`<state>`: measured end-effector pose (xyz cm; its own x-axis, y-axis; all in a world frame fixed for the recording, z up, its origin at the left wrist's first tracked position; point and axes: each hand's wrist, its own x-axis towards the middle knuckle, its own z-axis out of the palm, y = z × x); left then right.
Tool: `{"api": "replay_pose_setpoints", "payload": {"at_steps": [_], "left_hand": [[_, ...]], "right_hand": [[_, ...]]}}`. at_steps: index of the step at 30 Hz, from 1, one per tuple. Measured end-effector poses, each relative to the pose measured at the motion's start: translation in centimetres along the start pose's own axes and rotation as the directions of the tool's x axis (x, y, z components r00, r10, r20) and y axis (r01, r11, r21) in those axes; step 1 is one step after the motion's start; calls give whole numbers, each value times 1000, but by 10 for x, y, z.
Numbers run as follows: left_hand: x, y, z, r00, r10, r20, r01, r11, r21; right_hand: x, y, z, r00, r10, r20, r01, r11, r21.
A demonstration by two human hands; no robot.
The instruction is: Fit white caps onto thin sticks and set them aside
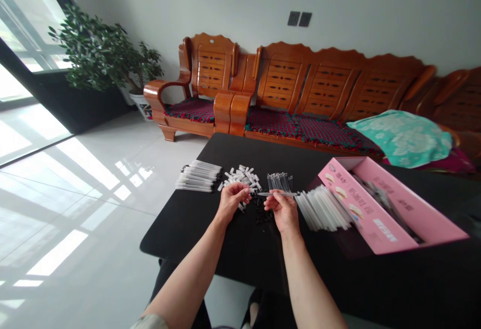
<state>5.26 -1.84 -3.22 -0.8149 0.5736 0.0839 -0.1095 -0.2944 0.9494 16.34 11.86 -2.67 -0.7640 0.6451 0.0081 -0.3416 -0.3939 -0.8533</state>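
Note:
My right hand (282, 207) is closed around a thin clear pen tube (280, 194), held level with its tip pointing left. My left hand (233, 197) is pinched, its fingers curled over the pile of small white caps (242, 175); what it holds is too small to name. Between the hands lie small black parts (262, 212) on the black table (210, 238). A bundle of thin refills (280, 181) lies just behind the right hand. White barrels (323, 208) lie in a row to its right. Assembled white pens (197, 175) are stacked at the far left.
An open pink cardboard box (379, 213) with more parts sits at the right of the table. Behind the table stand a wooden sofa (323, 93) and armchair (203, 83), a teal cloth (404, 136), and a potted plant (101, 53) by the window. Shiny tiled floor lies to the left.

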Motion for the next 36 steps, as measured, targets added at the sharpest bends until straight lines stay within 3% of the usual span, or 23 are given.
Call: {"api": "replay_pose_setpoints", "payload": {"at_steps": [25,31,36], "left_hand": [[-4,-3,6,977,-100,187,88,994,71],[-4,-4,6,965,-62,255,23,988,153],[-5,-8,9,968,1,250,-78,952,297]], "right_hand": [[-1,2,2,1000,8,17,-6,996,-85],[0,3,0,1000,-2,10,3,995,-98],[-1,5,0,999,16,-41,-20,995,-96]]}}
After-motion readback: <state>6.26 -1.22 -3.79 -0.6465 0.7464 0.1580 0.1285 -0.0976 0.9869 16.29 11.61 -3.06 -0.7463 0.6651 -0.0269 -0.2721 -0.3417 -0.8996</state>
